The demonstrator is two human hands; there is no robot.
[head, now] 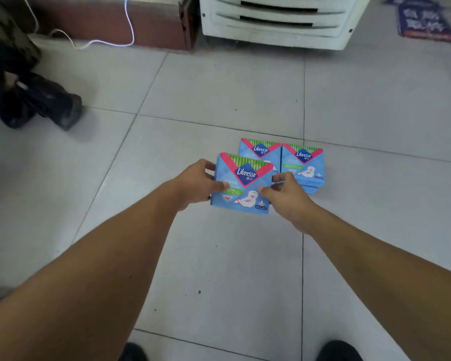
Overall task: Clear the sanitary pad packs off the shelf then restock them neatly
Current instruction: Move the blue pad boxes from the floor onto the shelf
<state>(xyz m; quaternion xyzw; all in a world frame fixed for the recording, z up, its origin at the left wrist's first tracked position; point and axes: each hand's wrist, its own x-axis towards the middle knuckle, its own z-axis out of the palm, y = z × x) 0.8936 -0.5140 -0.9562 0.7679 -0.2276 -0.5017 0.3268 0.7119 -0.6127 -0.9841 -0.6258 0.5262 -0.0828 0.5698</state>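
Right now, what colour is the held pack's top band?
Pink V-band on the held pack, over green stripes; head view.

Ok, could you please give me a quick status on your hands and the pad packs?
Left hand and right hand both grip one blue Libresse pad pack. Two blue pack stacks on the grey tiled floor behind. Nothing in the way.

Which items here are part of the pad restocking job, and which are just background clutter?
Job: blue Libresse pad pack held in both hands; left hand; right hand; two blue pack stacks on the floor tiles.
Clutter: white louvred appliance; white cable; black shoes.
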